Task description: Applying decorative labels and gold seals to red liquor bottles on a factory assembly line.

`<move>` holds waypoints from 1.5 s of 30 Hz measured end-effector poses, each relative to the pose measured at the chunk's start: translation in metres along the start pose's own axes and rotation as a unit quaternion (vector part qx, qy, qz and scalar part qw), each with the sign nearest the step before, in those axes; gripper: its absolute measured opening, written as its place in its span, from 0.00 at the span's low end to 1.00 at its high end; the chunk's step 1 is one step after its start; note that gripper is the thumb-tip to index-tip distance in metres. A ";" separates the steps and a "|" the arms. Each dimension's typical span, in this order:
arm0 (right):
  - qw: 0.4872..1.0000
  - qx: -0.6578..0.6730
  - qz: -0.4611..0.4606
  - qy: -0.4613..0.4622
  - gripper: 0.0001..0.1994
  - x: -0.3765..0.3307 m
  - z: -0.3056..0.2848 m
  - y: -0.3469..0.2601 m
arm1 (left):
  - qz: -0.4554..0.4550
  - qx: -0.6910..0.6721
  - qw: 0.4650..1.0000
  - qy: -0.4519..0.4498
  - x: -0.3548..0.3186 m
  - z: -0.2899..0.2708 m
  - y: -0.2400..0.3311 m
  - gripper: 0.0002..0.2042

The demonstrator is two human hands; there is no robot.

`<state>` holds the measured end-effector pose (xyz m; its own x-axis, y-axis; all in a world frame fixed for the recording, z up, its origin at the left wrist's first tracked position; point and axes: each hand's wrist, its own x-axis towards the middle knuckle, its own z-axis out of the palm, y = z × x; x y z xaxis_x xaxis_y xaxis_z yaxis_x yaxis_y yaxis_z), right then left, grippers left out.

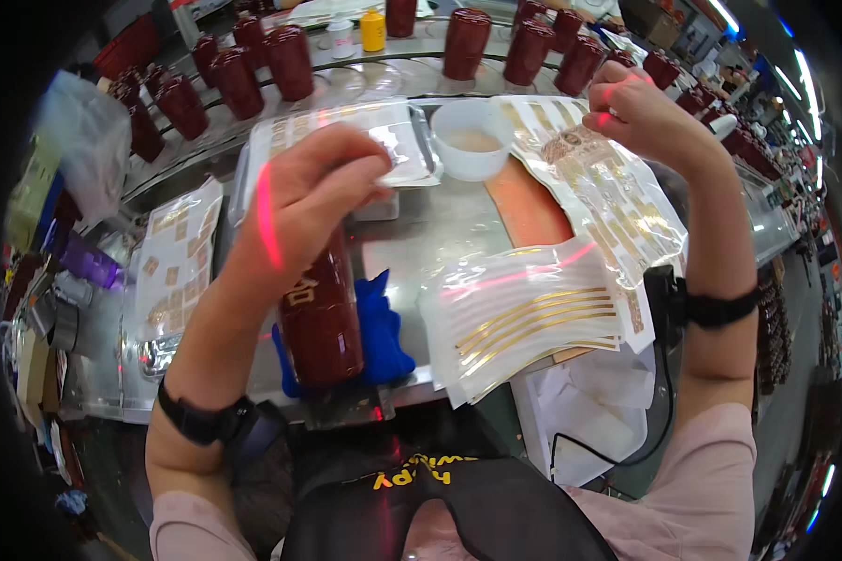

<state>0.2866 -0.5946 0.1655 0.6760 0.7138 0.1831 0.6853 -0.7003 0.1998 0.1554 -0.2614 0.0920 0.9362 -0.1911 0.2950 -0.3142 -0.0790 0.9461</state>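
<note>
The left hand point(323, 182), fingers curled toward the thumb, bends above the dark red bottle point(323, 332) lying on a blue cloth point(384, 332). The right hand point(638, 105) is raised, forearm upright, fingers bunched; whether either grips anything, I cannot tell.

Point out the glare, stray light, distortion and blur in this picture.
Head view: red light streaks across the left hand, right hand and gold-striped sheet; head view: shiny highlights on the dark red bottle; head view: ceiling lights glow white, their line bowed along the rim, corners black; head view: the plastic bag at left looks soft.
</note>
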 end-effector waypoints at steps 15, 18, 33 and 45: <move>0.953 0.236 -0.137 0.130 0.11 -0.016 -0.046 -0.218 | -0.051 0.039 0.964 -0.257 -0.084 -0.060 0.026 0.05; 0.922 0.354 -0.085 0.131 0.09 -0.021 0.001 -0.235 | -0.131 -0.019 0.974 -0.185 -0.114 -0.067 0.005 0.08; 0.876 0.468 0.090 0.073 0.11 -0.026 0.105 -0.248 | -0.199 0.022 0.979 -0.033 -0.127 -0.061 -0.055 0.09; 0.868 0.482 0.096 0.071 0.09 -0.023 0.112 -0.247 | -0.188 0.072 0.979 -0.034 -0.124 -0.063 -0.050 0.10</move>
<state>0.1321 -0.4396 0.0041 0.8096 0.5294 0.2537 0.5181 -0.4411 -0.7328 0.0644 -0.1725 0.0165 0.9790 -0.1858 -0.0840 0.0266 -0.2918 0.9561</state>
